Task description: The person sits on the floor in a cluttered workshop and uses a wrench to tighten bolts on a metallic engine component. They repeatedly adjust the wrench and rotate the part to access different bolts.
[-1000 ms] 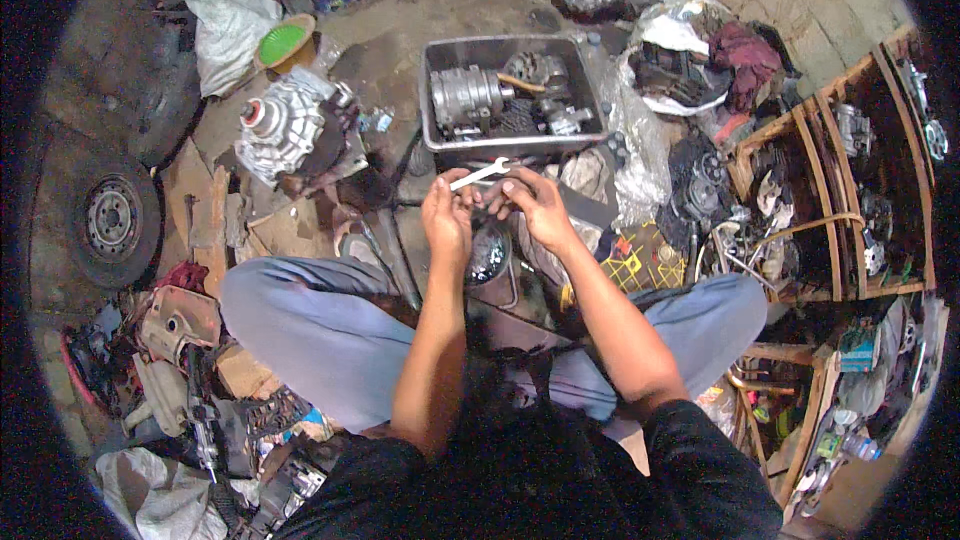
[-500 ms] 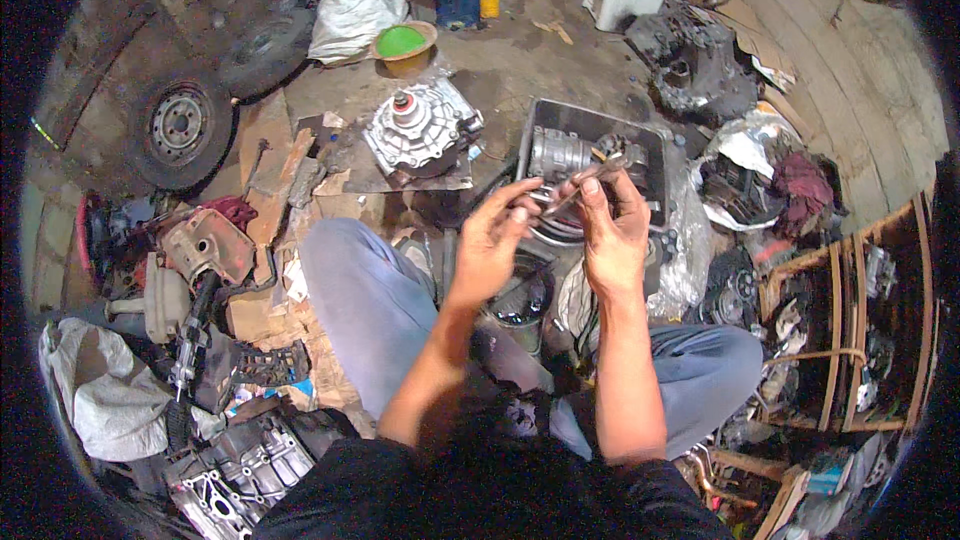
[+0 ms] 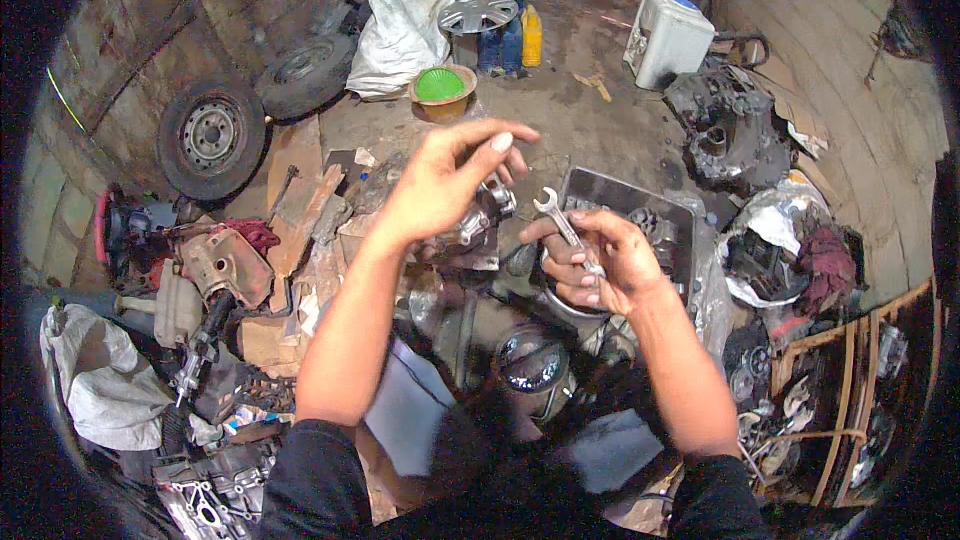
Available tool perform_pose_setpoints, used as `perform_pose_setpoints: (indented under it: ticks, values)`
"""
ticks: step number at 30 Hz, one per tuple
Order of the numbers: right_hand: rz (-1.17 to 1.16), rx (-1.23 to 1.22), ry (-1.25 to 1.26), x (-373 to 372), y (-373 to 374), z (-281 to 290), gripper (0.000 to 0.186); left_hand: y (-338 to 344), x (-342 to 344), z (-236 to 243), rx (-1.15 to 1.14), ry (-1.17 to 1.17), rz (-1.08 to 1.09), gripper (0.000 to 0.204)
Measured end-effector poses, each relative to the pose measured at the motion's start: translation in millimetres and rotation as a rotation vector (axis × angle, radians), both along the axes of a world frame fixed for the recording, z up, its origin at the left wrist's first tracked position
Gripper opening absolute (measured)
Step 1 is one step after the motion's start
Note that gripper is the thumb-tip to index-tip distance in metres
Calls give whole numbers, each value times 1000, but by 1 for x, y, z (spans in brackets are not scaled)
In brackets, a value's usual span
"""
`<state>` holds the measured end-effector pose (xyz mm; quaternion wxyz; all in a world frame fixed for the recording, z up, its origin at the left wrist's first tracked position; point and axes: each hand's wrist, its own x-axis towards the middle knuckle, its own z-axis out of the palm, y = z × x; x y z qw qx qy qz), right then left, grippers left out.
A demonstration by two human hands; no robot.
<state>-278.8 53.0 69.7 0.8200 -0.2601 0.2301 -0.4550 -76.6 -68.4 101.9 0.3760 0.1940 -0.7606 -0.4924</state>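
Observation:
An open-ended spanner (image 3: 566, 228) is in my right hand (image 3: 620, 260), its forked end up beyond the fingers. The fingers wrap round its shank and the thumb side faces up. My left hand (image 3: 452, 180) is raised to the left of it, apart from the spanner, with the index finger stretched out and the other fingers loosely bent. Nothing shows in it. Behind that hand and wrist, a silvery metal housing (image 3: 478, 230) on the floor is mostly hidden. A dark tray (image 3: 630, 183) holding metal parts lies just beyond my right hand.
A round container of dark liquid (image 3: 533, 360) stands between my legs. Farther off are a bowl with a green basket (image 3: 440, 87), a white sack (image 3: 398, 35) and a pale jerrycan (image 3: 672, 40). Wheels (image 3: 212, 138) lean at the left wall; a wooden rack (image 3: 850, 390) stands right.
My hands have come apart: the left has risen up and leftward, while the right keeps the spanner, lower down. My view has tilted up, and I lean forward over the housing.

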Motion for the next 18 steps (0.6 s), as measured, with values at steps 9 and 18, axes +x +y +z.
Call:
perform_pose_setpoints:
  ticks: [9, 18]
  values:
    - [-46, 0, 73, -4, -36, -16, 49, -5, -14, -21, 128, -166, 17, 23]
    - [12, -22, 81, -18, -71, -15, 48, -18, -18, -29, 332, -47, 210, 18]
